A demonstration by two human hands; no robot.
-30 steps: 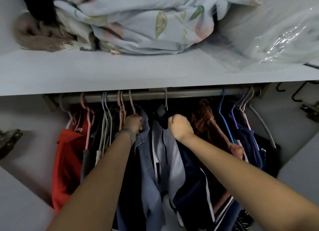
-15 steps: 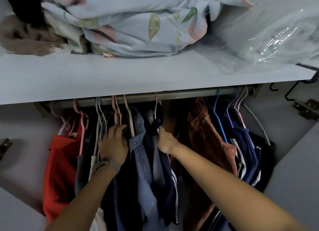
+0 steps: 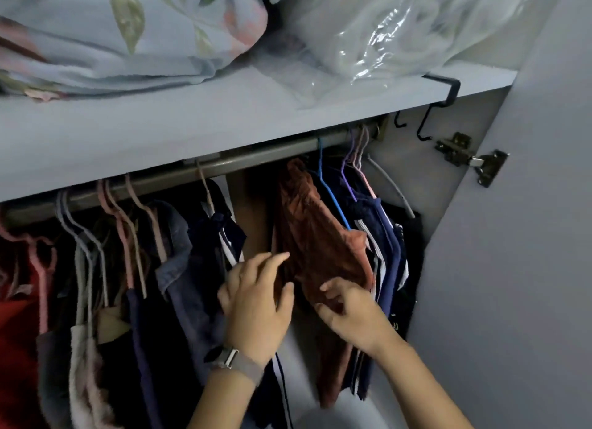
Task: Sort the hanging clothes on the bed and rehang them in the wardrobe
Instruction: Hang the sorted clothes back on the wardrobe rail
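Clothes hang on a metal rail [image 3: 262, 154] inside the wardrobe. A rust-brown garment [image 3: 315, 236] hangs right of a gap in the row. My left hand [image 3: 256, 303], with a watch on its wrist, reaches into that gap, its fingers spread against the brown garment's left edge. My right hand [image 3: 349, 310] pinches the garment's lower fold. A navy striped garment [image 3: 221, 233] and a denim shirt [image 3: 179, 268] hang left of the gap. More navy clothes [image 3: 384, 246] hang on coloured hangers to the right.
A red garment [image 3: 16, 342] hangs at the far left. The shelf [image 3: 192, 130] above carries floral bedding [image 3: 128, 34] and a clear plastic bag [image 3: 400, 34]. The wardrobe door [image 3: 528, 236] with its hinge [image 3: 471, 159] stands open on the right.
Both hands have left the hangers of the denim and navy garments and moved right and down to the brown garment. The camera has swung right.
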